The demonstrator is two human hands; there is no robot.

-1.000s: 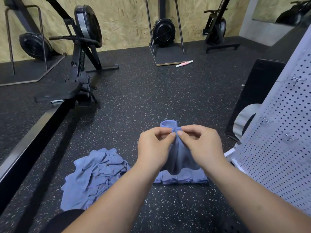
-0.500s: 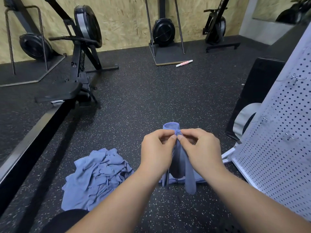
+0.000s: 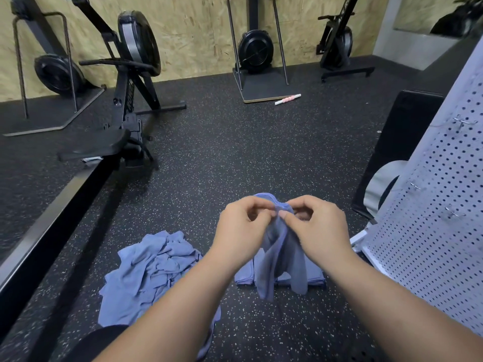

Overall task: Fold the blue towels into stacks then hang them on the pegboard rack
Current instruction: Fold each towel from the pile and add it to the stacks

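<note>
Both hands pinch the hem of one limp blue cloth towel [image 3: 277, 257], low centre of the frame.
Curled fingertips [image 3: 285, 217] of the left hand [image 3: 243, 231] and right hand [image 3: 316, 228] nearly meet on the edge. The cloth droops above the folded blue towel stack [image 3: 317, 277]. I would slide the pinches apart to the corners so it hangs flat (it is bunched now). Wrists are level, and the forearms converge from the bottom edge. The crumpled blue towel heap [image 3: 154, 273] lies lower left, the white perforated pegboard rack [image 3: 444, 231] at right.

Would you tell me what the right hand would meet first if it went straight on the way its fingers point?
Probably the left hand: the right hand pinches the towel with fingertips aimed left, and the left fingertips pinch the same edge just beside them.
</note>
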